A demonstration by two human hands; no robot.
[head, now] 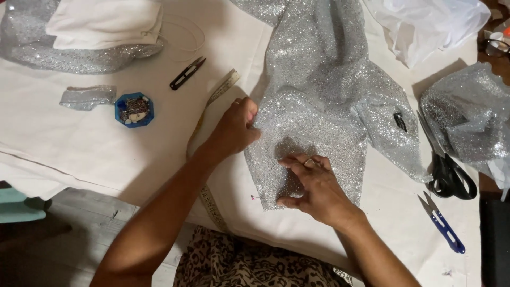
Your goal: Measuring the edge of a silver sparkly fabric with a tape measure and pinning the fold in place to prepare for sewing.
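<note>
So I've got this silver glitter fabric (319, 106) spread out on the white cloth-covered table (95, 143), and both my hands are on the lower end of it. My left hand (236, 127) is closed up, pinching the fabric's left edge between thumb and fingers, with a ring showing on one finger. My right hand (313, 186) sits lower and a bit to the right of it, fingers curled and pressing down on the fabric near the bottom hem, thumb tucked under toward the edge. Can't tell if it's actually gripping anything small in there.

There's a pin with a pink head (253, 197) stuck in the hem just left of my right thumb. A measuring tape (212, 106) runs under my left wrist, from up above my left hand down to the table edge. Further left of that hand there's a blue pin box (134, 110) and a scrap of the same glitter stuff (87, 97), and up above it black thread snips (187, 73). Off to the right of my right hand are blue-handled snips (442, 223) and big black scissors (449, 172), partly tucked against another glittery bundle (467, 117).
</note>
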